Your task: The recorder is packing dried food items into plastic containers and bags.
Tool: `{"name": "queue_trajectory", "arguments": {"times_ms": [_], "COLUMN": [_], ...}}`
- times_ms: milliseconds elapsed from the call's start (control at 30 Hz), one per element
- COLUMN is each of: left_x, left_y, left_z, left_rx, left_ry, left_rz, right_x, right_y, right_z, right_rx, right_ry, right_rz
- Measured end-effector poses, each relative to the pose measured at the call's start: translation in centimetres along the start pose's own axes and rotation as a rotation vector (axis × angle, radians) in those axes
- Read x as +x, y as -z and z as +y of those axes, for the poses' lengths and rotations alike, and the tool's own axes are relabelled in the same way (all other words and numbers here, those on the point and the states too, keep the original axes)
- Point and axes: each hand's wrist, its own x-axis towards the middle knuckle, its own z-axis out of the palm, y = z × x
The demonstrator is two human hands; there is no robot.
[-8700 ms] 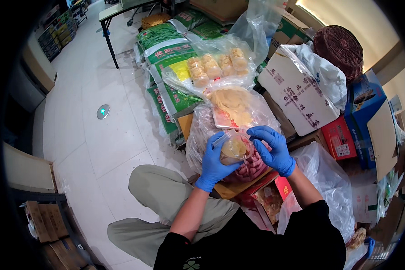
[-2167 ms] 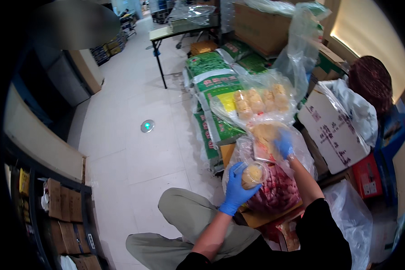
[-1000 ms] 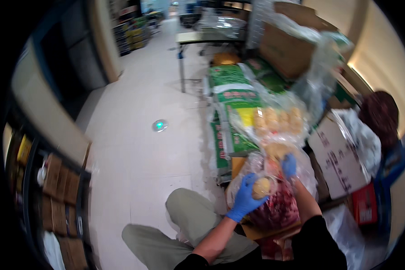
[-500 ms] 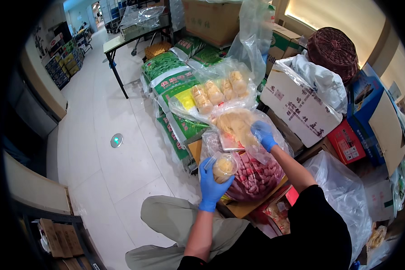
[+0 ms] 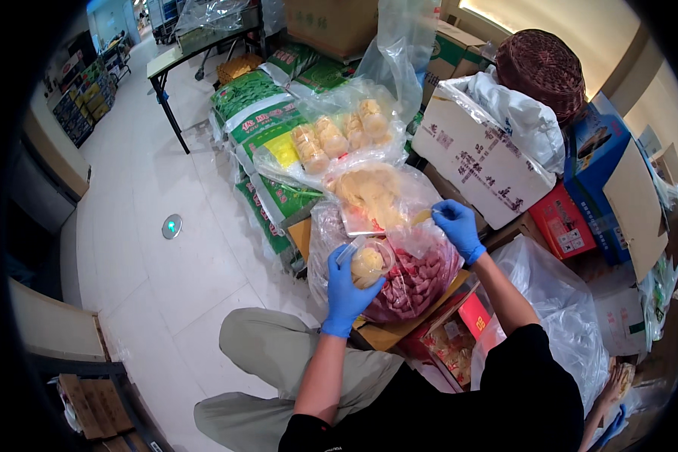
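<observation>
My left hand [image 5: 346, 292], in a blue glove, is wrapped round a clear plastic cup [image 5: 368, 270] with pale yellow pieces inside. My right hand [image 5: 459, 227], gloved in blue too, pinches a thin pale yellow slice [image 5: 422, 217] to the right of the pile. That pile of pale yellow slices [image 5: 365, 188] lies in an opened clear plastic bag. Below it, a clear bag of pinkish-red pieces [image 5: 422, 282] rests in a cardboard box. Beyond the pile, several filled cups [image 5: 331, 135] lie on their sides in clear plastic.
Green sacks [image 5: 252, 113] are stacked at the left beside the tiled floor [image 5: 181, 294]. A white foam box [image 5: 478, 154], a dark woven basket [image 5: 541, 75] and a blue carton [image 5: 599, 181] crowd the right. Another person's gloved hand [image 5: 614, 428] shows at the lower right.
My right hand has moved off the pile, away to the right, and a thin slice now shows in its fingers. The left hand keeps the cup. Another person's hand has come into view.
</observation>
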Motion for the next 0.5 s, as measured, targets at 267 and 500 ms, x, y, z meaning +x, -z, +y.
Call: {"name": "queue_trajectory", "arguments": {"times_ms": [267, 500], "left_x": [0.2, 0.2], "left_y": [-0.7, 0.1], "left_z": [0.3, 1.3], "left_rx": [-0.016, -0.028], "left_ry": [-0.016, -0.07], "left_rz": [-0.04, -0.036], "right_x": [-4.3, -5.6], "right_y": [2.0, -4.7], "right_z": [-11.4, -14.1], "right_rx": [0.209, -0.338], "right_ry": [0.136, 0.775], "right_rz": [-0.128, -0.303]}}
